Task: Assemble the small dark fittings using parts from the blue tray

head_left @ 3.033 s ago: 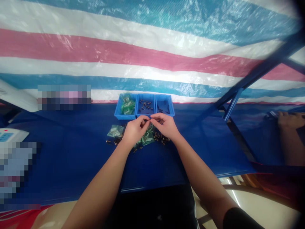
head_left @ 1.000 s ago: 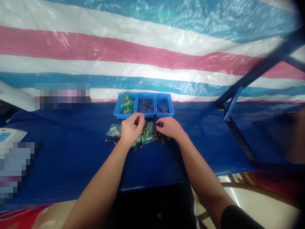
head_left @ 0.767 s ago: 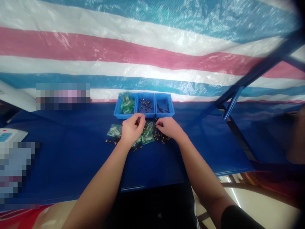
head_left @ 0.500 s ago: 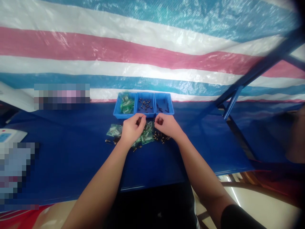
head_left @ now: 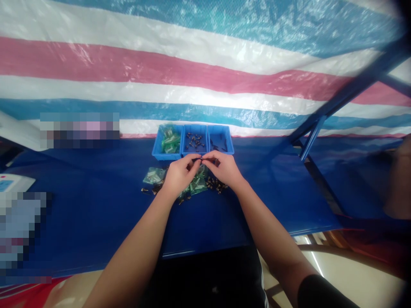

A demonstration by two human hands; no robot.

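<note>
My left hand (head_left: 182, 172) and my right hand (head_left: 223, 168) meet fingertip to fingertip above the table, just in front of the blue bins. Both are closed in a pinch; whatever lies between the fingertips is too small to make out. Beneath them are green-tinted plastic bags (head_left: 198, 184) of small parts. A further bag (head_left: 154, 176) with pale pieces lies left of my left hand. Loose screws with dark and brassy parts (head_left: 218, 185) are heaped below my right hand, and a single screw (head_left: 144, 190) lies at the far left of the pile.
Three joined blue bins hold green bags (head_left: 171, 141), small screws (head_left: 194, 140) and thin dark pieces (head_left: 215, 147). A white device (head_left: 16, 183) stands at the left edge of the blue table (head_left: 96, 205). A blue metal frame (head_left: 340, 100) rises on the right.
My two hands have come together from a small gap, so their fingertips now meet. The bins, bags and loose screws lie as before.
</note>
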